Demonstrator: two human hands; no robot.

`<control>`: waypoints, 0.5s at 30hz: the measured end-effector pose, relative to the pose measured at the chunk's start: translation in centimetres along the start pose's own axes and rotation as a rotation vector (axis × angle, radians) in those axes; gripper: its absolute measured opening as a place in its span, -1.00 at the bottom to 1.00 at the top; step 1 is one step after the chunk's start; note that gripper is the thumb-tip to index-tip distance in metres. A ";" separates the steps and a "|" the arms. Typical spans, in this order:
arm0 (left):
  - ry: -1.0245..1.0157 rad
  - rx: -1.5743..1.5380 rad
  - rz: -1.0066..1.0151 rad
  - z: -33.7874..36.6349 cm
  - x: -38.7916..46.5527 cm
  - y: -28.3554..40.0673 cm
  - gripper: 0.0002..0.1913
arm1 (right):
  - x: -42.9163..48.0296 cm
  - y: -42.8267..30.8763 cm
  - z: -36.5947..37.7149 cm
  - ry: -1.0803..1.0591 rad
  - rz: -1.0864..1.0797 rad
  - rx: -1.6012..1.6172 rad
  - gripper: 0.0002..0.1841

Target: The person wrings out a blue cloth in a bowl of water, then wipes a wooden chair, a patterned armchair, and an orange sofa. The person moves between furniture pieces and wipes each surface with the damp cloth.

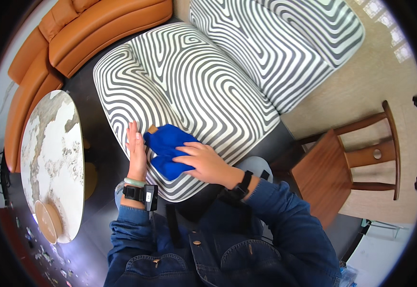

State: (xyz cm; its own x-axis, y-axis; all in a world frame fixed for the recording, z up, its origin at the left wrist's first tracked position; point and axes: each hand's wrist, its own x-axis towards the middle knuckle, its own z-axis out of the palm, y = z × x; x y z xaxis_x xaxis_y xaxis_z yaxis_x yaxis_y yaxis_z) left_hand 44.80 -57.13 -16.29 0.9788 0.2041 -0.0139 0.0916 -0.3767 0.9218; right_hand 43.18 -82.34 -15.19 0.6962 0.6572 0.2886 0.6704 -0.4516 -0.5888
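Observation:
A bright blue cloth item [172, 138] with a small tan tag [153, 129] lies folded and rumpled on a sofa seat patterned in black and white stripes [208, 86]. What kind of cloth piece it is, I cannot tell. My right hand [206, 163] rests palm down over its right part, fingers spread, hiding some of the fabric. To the left of the cloth, my left hand [136, 154] is held edge-on with its fingers straight and nothing in it. It is close to the cloth; whether they touch is unclear.
An oval marble-look table [54, 154] bearing a tan round bowl [47, 220] stands at left. Behind it curves an orange leather sofa [111, 32]. More striped seating [266, 46] adjoins at the back. On the right is a wooden chair [323, 175].

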 end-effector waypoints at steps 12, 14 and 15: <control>-0.109 0.211 -0.067 -0.2 0.3 0.3 -0.30 | -1.6 14.2 -10.2 0.511 0.559 -0.295 -0.69; -0.119 0.168 -0.054 -0.5 0.4 0.5 -0.32 | -2.4 10.8 -6.9 0.480 0.359 -0.368 -0.59; -0.119 0.166 -0.040 -0.5 0.3 0.5 -0.33 | -3.2 8.9 -5.6 0.431 0.280 -0.290 -0.56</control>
State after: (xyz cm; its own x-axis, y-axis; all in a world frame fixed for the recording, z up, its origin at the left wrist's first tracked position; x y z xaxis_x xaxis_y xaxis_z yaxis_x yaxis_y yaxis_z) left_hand 45.01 -56.77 -15.66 0.9876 0.1175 -0.1043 0.1505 -0.5165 0.8430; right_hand 48.38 -91.81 -17.17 0.8579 0.2120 0.4680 0.4462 -0.7590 -0.4742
